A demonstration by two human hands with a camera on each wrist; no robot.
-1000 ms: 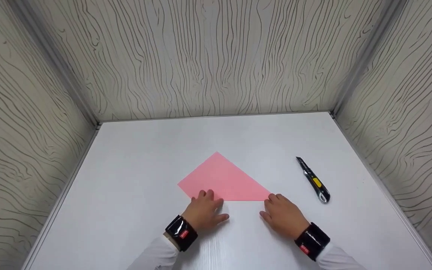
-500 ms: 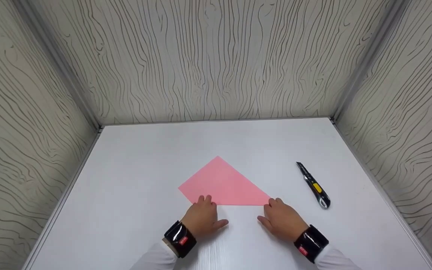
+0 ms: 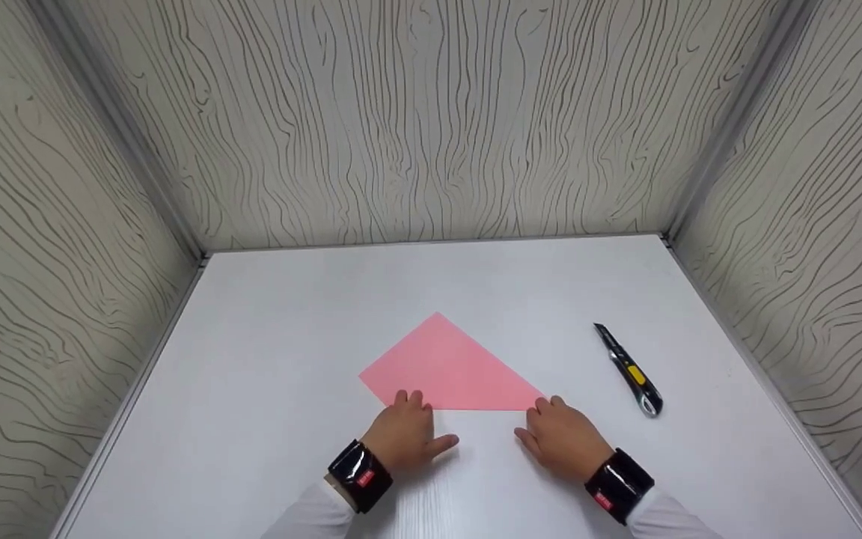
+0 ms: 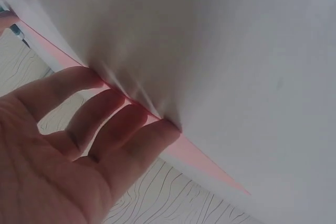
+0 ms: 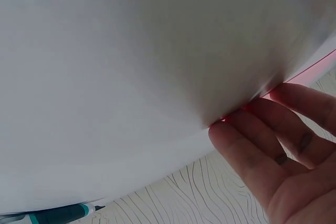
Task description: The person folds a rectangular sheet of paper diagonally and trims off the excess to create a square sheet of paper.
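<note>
A: Largest first. Patterned back wall [image 3: 416, 127], then the white table [image 3: 281, 314]. What has changed over the last second?

B: Little. The pink paper [image 3: 450, 367] lies on the near half of the table, around the middle, one corner pointing away from the person and a straight edge toward the person. No clear shift against the table

A: And the hands?

B: The left hand [image 3: 403, 438] has slid slightly leftward along the near edge, its index finger drawn in beside the others. More of that edge now shows between the hands. The right hand [image 3: 567, 443] has stayed at the right-hand corner, which it covers

A: State of the fingers?

B: Left: four fingertips touch the near edge in a row, slightly bent, small gaps between them, thumb out to the side and off the paper. Right: fingertips on the edge, fairly close together, thumb also apart. Neither pinches the paper

A: Meaning for the work?

B: Judgement only: the paper looks steadied at two places along one edge. Whether that edge is a fold cannot be told

A: Smallest item?

B: Utility knife [image 3: 629, 372], lying right of the paper, apart from both hands, unmoved
</note>
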